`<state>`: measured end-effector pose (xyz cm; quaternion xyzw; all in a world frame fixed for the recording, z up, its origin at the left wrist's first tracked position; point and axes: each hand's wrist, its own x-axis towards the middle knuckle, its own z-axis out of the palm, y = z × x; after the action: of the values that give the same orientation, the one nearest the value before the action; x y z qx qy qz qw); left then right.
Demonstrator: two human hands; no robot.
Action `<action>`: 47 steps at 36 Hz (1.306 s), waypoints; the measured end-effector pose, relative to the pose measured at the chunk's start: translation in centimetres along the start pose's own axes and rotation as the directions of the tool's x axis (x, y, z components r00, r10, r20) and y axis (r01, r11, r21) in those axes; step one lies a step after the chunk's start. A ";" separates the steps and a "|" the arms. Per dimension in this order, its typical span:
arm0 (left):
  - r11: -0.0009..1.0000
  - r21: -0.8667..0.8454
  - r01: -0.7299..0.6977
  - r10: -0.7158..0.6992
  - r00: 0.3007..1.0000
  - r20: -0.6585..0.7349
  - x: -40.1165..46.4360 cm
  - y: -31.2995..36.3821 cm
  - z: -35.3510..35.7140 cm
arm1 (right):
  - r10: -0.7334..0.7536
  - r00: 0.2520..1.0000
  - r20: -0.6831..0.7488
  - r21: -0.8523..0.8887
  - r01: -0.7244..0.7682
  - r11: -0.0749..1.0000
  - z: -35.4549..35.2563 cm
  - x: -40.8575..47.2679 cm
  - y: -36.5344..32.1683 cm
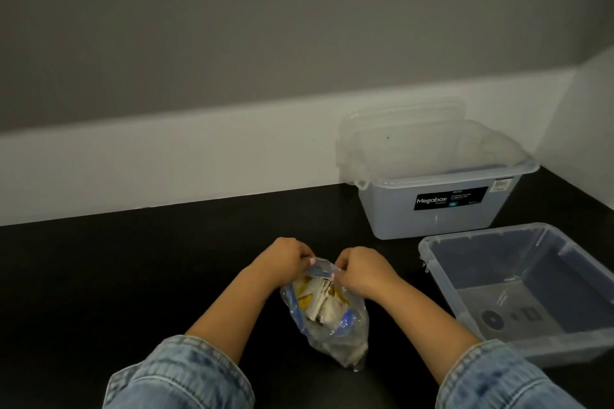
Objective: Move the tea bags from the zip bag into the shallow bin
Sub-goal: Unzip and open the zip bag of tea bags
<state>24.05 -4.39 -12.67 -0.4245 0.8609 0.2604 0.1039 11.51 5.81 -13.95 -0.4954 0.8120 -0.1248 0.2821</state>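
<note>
I judge step: opening. Left hand and right hand pinch zip bag mouth between them on counter; tea bags inside. Next: part seal, carry to shallow bin, right of hands.

Counted items: two hands, left hand and right hand; one zip bag holding several tea bags, number indistinct through the plastic; one shallow bin; one deeper box labelled Megabox; two denim sleeves
</note>
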 end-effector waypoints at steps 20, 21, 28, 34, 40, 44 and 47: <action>0.264 -0.929 0.260 0.015 0.962 0.274 -1.4 -3.0 3.5 | 0.380 0.872 0.309 0.642 -0.486 0.593 -0.7 1.8 1.7; 0.240 -0.934 0.265 0.018 0.961 0.277 -1.5 -3.2 3.7 | 0.375 0.867 0.329 0.671 -0.494 0.553 -0.6 1.7 1.9; 0.353 -0.896 0.269 -0.174 0.960 0.220 -1.2 -3.3 4.7 | 0.377 0.914 0.147 0.628 -0.381 0.679 0.4 1.8 1.8; 0.790 -0.612 -0.025 -0.145 0.963 -0.225 -2.1 -1.5 3.3 | 0.115 0.968 -0.222 0.600 0.042 0.799 -0.7 -0.2 1.6; 0.980 0.077 -0.181 0.193 0.963 -0.186 -3.5 0.3 2.9 | -0.090 0.992 -0.094 0.167 0.105 0.980 -1.2 -2.6 0.7; 0.990 0.139 -0.012 0.017 0.999 -0.035 -2.6 1.4 3.4 | -0.028 0.990 -0.138 -0.171 0.004 0.985 0.5 -3.6 0.3; 0.974 0.224 0.020 -0.014 1.000 -0.028 -2.4 1.2 3.8 | 0.005 0.989 -0.147 -0.281 -0.047 0.959 1.2 -4.2 0.4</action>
<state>24.42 -0.11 -14.50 -0.4208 0.8824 0.1551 0.1421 13.43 9.79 -13.70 -0.5095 0.8463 -0.0391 0.1505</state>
